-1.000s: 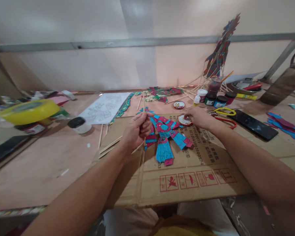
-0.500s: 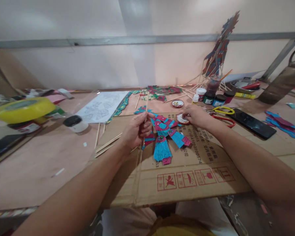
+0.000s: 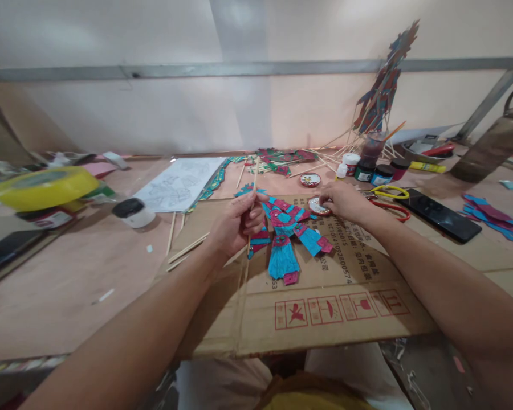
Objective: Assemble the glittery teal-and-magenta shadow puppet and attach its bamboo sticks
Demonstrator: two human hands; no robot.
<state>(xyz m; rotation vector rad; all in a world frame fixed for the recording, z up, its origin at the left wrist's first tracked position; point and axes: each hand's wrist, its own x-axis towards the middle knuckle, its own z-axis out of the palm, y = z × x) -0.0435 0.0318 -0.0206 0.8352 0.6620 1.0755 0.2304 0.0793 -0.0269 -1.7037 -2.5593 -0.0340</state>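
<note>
Where the right hand overlaps it, the nearer dish is hidden.

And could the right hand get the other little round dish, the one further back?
Probably yes: that dish sits just beyond the right hand, and nothing seems to stand between them.

Straight beyond the grip I see a pale, pink-tinged wall, a grey metal rail running across it, a slanting brace far to the right. Soft light pools on the wall, up and left; a bluish shadow bands it. Leftward spreads a pinkish tabletop; below right, dim floor.
</note>
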